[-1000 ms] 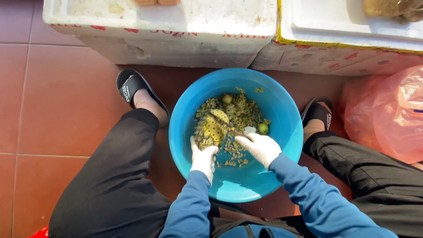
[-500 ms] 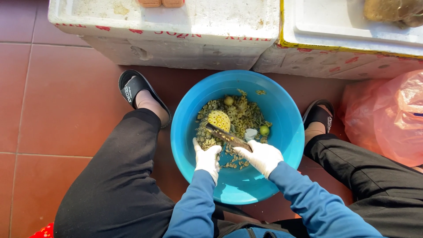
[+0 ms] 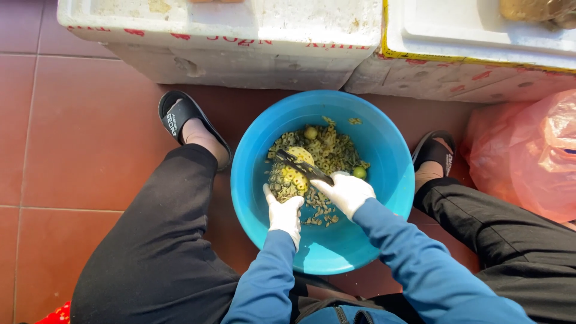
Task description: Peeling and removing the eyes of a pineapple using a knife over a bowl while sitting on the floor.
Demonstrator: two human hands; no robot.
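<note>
While the left hand (image 3: 284, 213) grips the pineapple (image 3: 290, 176) from below, holding it over the middle of the blue basin (image 3: 384, 180), the right hand (image 3: 346, 192) is closed around the handle of a dark knife (image 3: 303, 167) whose blade lies across the fruit's yellow peeled top. Peel scraps (image 3: 333, 153) and two small green fruits (image 3: 359, 173) lie in the basin behind the pineapple. Both hands wear white gloves. Wet gloves and juicy flesh look slippery: if the blade skids off the rounded fruit it could run toward the left fingers just beneath, or the pineapple could twist loose and drop among the scraps.
</note>
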